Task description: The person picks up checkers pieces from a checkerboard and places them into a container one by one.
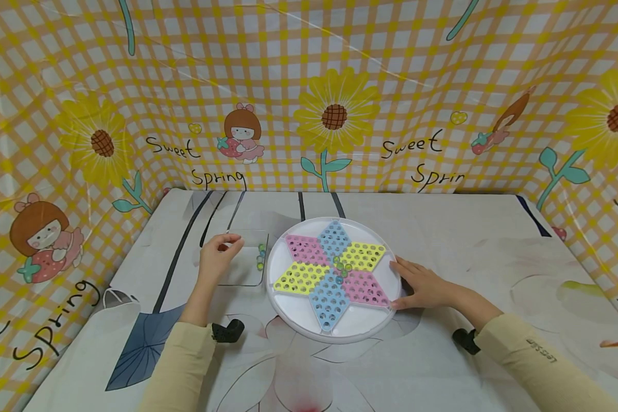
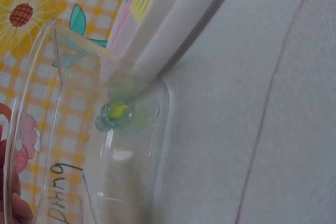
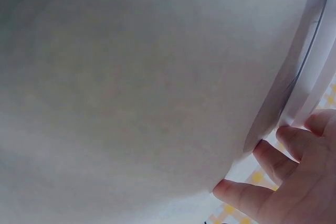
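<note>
My left hand (image 1: 220,254) pinches the left side of a clear plastic box (image 1: 242,284); its fingertips show at the box's wall in the left wrist view. Several green and blue marbles (image 1: 260,257) lie bunched at the box's right side. To the right of it is a round white Chinese checkers board (image 1: 293,317) with a pink, yellow and blue star of holes. A small cluster of green and blue marbles (image 1: 342,268) sits at the star's centre. My right hand (image 1: 422,284) rests against the board's right rim, fingers spread and fairly straight.
A pale tablecloth (image 1: 443,366) with printed flowers and dark lines covers the table. Behind and on both sides rises a yellow checked curtain (image 1: 288,34) with sunflowers. Black wrist cameras (image 1: 229,331) are strapped at both sleeves.
</note>
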`<state>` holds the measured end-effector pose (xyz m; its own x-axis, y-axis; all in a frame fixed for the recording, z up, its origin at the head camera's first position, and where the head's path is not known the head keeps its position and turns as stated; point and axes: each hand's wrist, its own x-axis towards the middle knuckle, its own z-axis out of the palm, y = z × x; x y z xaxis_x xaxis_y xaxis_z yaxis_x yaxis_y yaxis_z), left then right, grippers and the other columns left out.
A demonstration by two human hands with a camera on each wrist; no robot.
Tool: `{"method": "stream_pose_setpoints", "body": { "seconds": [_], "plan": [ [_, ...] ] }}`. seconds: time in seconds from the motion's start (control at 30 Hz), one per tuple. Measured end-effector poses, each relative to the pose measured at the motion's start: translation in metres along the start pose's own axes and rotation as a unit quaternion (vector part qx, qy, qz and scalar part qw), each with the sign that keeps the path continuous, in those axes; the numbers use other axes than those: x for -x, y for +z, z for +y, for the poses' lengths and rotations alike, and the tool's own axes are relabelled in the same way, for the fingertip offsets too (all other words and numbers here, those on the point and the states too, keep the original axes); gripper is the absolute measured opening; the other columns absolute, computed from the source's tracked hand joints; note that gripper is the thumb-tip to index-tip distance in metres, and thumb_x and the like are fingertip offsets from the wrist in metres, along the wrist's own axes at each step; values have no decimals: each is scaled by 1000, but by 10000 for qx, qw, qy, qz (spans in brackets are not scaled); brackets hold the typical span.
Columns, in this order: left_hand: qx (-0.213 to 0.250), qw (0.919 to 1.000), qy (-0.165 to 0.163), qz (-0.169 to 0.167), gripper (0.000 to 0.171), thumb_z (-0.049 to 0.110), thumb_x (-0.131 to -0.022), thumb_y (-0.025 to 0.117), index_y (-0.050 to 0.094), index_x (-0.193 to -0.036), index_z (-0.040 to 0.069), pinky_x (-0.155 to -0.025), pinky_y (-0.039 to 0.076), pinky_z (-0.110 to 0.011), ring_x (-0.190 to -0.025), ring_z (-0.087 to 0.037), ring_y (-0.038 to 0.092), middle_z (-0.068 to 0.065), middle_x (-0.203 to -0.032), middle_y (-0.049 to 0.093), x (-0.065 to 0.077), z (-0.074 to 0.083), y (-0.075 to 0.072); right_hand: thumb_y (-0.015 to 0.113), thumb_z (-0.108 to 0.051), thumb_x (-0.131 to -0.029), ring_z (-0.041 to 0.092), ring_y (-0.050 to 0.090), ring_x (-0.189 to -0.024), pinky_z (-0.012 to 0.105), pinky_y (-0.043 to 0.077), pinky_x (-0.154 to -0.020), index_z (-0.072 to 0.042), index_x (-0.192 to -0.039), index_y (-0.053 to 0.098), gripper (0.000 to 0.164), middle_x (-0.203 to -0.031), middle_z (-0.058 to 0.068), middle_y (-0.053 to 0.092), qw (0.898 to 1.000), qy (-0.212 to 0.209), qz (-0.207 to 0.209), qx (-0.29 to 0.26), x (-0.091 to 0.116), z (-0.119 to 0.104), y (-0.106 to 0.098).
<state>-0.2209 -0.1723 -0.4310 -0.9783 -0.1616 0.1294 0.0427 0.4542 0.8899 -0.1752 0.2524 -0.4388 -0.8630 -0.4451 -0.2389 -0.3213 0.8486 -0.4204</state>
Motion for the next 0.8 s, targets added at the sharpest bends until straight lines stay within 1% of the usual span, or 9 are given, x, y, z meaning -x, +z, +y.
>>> {"method": "stream_pose_setpoints", "body": {
  "seconds": [0.17, 0.3, 0.47, 0.57, 0.73, 0.8],
  "plan": [
    [68, 9994, 332, -61, 24, 17, -83, 67, 66, -100, 1, -65, 38, -21, -77, -14, 49, -14, -101, 63, 0, 4, 4, 68, -54, -72, 54, 17, -127, 69, 20, -95, 9, -139, 22, 103, -145, 31, 14, 10000, -18, 6, 6, 0, -1, 0],
    [36, 9984, 534, -187, 23, 19, -83, 67, 67, -100, 3, -63, 39, -22, -77, -15, 50, -12, -99, 64, 1, 12, 13, 69, -52, -72, 54, 18, -127, 68, 21, -95, 9, -139, 23, 102, -145, 32, 14, 10000, -50, 43, 35, 0, 0, 0],
    [0, 9961, 713, -527, 25, 19, -84, 65, 66, -103, 3, -67, 39, -24, -81, -19, 51, -12, -100, 63, 1, 24, 30, 70, -51, -72, 54, 19, -126, 68, 22, -95, 10, -138, 23, 101, -144, 33, 15, 10000, -35, 60, 56, 0, 0, 1],
    [110, 9938, 837, -725, 25, 17, -84, 65, 65, -103, 2, -69, 40, -25, -82, -21, 52, -13, -100, 62, 2, 32, 41, 69, -52, -72, 54, 18, -126, 68, 21, -95, 9, -139, 23, 101, -144, 32, 14, 10000, -11, 26, 35, 0, 0, 0],
    [304, 9881, 1141, -987, 23, 15, -84, 66, 66, -102, 2, -68, 40, -25, -80, -21, 53, -13, -97, 63, 5, 44, 60, 68, -53, -73, 54, 17, -127, 68, 19, -96, 9, -139, 22, 102, -145, 32, 13, 10000, 10, -10, 9, 0, 0, 0],
    [331, 9863, 1180, -1106, 24, 16, -84, 65, 66, -103, 2, -67, 41, -25, -80, -21, 52, -12, -97, 63, 6, 48, 67, 68, -53, -73, 54, 17, -127, 68, 20, -96, 9, -139, 22, 102, -145, 32, 13, 10000, 2, -2, 16, 0, 0, 0]
  ]
}}
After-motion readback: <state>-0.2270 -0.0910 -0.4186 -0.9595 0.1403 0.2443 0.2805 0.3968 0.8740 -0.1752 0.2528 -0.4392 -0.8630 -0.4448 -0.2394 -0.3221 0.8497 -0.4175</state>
